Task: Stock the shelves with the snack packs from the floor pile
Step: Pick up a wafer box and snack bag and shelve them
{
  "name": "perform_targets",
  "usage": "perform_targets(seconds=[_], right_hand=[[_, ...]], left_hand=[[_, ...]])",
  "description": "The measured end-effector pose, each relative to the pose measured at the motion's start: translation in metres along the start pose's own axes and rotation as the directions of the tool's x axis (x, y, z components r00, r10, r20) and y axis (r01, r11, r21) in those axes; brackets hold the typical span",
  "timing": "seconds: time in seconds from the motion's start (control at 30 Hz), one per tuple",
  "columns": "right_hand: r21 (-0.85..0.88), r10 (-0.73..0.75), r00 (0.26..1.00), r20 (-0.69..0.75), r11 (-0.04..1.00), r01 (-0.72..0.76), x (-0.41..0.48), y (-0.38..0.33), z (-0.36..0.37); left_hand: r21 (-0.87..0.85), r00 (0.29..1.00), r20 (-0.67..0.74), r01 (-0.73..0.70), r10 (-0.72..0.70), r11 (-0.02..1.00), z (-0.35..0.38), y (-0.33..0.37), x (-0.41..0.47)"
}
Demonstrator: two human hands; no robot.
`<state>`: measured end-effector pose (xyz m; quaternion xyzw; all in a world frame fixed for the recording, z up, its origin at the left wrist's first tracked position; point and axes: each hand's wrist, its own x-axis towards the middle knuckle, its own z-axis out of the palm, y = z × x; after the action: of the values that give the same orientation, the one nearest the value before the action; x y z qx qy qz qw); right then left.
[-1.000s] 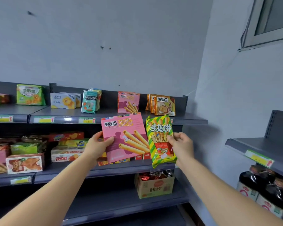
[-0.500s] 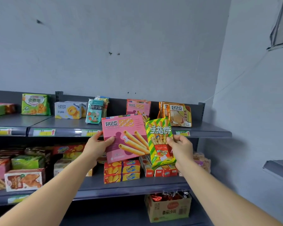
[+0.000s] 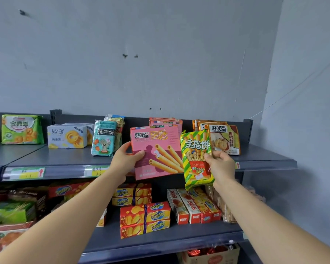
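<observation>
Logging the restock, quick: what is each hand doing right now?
Left hand: grips the pink egg-roll box by its left edge.
Right hand: grips the green-and-yellow snack bag by its right edge.

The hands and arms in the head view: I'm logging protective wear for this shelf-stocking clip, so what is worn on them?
Nothing shows as worn. The left hand and right hand are ungloved, with no ring on the fingers that show. The left forearm and right forearm are bare up to the frame edge: no sleeve, watch, bracelet or marking in view.
</observation>
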<state>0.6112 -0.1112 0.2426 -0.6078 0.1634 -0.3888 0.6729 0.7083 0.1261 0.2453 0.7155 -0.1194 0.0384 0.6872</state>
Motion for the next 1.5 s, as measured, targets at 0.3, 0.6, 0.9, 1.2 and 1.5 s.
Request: perform_targets(seconds=[0.3, 0.6, 0.9, 1.2, 1.5], right_hand=[[-0.011, -0.015, 1.000, -0.003, 1.000, 0.015, 0.081, 0.010, 0.000], [-0.025, 0.003, 1.000, 0.001, 1.000, -0.003, 0.141, 0.023, 0.001], [-0.029, 0.020, 0.999, 0.047, 0.999, -0.019, 0.169, 0.033, 0.006], [0.011, 0.068, 0.996, 0.055, 0.998, -0.069, 0.177, 0.034, 0.010], [0.055, 0.079, 0.996, 0.052, 0.995, -0.081, 0.173, 0.032, 0.012]], left_hand=[[-0.016, 0.999, -0.030, -0.016, 0.016, 1.000, 0.057, -0.001, 0.065], [0.064, 0.996, -0.082, -0.021, 0.026, 0.998, 0.099, -0.009, 0.114], [0.117, 0.994, -0.109, -0.004, 0.016, 0.993, 0.113, -0.024, 0.137], [0.260, 0.983, -0.183, 0.014, 0.035, 0.966, 0.122, -0.027, 0.145], [0.496, 0.982, -0.183, 0.056, 0.041, 0.867, 0.125, -0.026, 0.138]])
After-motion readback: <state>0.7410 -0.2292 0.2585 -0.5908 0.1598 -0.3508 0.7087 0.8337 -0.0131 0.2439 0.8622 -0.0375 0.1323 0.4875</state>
